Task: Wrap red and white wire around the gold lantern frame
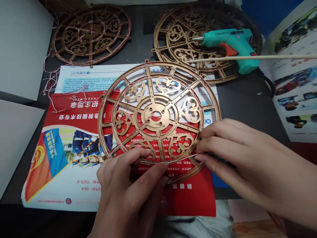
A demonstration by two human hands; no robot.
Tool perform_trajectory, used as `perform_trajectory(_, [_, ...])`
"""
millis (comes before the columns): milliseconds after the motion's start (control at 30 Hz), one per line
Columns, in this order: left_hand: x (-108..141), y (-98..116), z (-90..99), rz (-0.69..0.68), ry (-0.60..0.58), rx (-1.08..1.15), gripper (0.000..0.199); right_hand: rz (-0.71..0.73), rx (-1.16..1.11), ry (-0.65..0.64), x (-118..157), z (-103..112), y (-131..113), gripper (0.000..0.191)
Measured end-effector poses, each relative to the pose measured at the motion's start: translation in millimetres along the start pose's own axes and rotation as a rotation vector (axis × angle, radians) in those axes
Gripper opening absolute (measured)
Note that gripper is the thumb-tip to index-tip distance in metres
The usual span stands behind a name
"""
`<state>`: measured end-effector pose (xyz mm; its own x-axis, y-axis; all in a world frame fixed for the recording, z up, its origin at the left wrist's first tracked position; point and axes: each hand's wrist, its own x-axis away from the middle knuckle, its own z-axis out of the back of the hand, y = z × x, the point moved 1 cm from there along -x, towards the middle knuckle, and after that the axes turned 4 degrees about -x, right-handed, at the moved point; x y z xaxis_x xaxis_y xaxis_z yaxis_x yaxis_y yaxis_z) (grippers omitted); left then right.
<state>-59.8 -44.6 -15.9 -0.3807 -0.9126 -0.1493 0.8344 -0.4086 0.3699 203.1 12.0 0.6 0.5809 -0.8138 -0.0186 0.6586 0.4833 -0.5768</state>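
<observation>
A round bronze-coloured openwork frame (156, 109), with scrolled ornaments and spokes, lies over printed sheets in front of me. Thin wire (184, 160) runs along its rings. My left hand (133, 188) grips the near edge of the frame, fingers curled around it and thumb pressed on the wire at the rim. At the lower right edge, my right hand (225, 148) is closed, thumb and forefinger pinching the wire close to the ring. The right hand's other fingers rest against the frame's outer rim.
Behind stand a second round frame (91, 49) at left and stacked frames (170, 39) at right. A teal glue gun (230, 41) lies on the stack, a thin wooden stick (277, 57) across it. Loose wires (49, 82) hang left. A printed booklet (297, 99) stands at right.
</observation>
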Motion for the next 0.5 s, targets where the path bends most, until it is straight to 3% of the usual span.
perform_trajectory(500, [5.9, 0.7, 1.2, -0.046, 0.000, -0.012, 0.050, 0.026, -0.007, 0.027, -0.3, 2.6, 0.8, 0.015])
